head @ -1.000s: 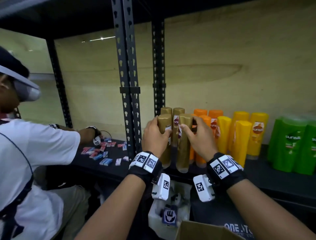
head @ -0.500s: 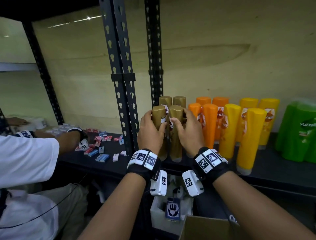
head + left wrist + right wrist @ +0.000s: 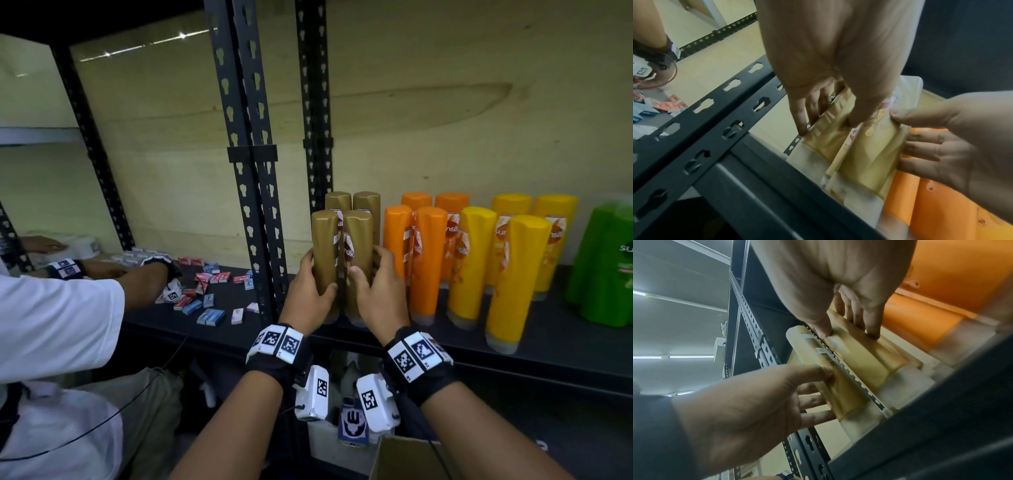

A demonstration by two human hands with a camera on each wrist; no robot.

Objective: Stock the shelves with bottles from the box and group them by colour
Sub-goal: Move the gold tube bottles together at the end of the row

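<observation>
Beside the orange bottles [image 3: 424, 260], each grip clasps a gold bottle: left hand [image 3: 306, 294], right hand [image 3: 380, 298].

Both hands [image 3: 308, 294] [image 3: 380, 298] raised side by side, fingers curled.
</observation>
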